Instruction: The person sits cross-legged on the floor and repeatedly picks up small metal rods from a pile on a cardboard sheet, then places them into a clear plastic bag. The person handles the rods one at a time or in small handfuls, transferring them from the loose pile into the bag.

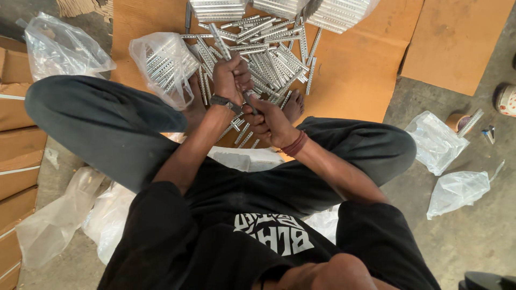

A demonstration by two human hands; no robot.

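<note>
Clearly gripped in both hands: a short bundle of metal strips (221, 43), long axis running from near-right to far-left, far end poking out above the left hand (231, 75) and tilted toward the far left. Left hand's fingers (240, 69) wrapped tight around the bundle, a dark band on that wrist. Right hand (271, 121) just nearer and to the right, touching the left, its fingers curled shut on the bundle's near end; hard to tell exactly how much metal sits inside that fist. A reddish band on the right wrist.

Underneath, no bench at all: flattened brown cardboard (355, 80) spread over a grey concrete floor (473, 231), legs crossed on it, bare feet beside the work. Just beyond the hands, a loose pile of strips (274, 59) fanned out in many directions across the cardboard. To the left of the hands, a clear plastic bag (164, 64) stuffed with more strips. Neat stacks (333, 13) at the far edge. Empty crumpled bags (457, 190) lying on the concrete to the right, others to the near left.

Narrow, flat, silvery and shiny, each strip ridged with a regular row of small notches or holes along its length.
</note>
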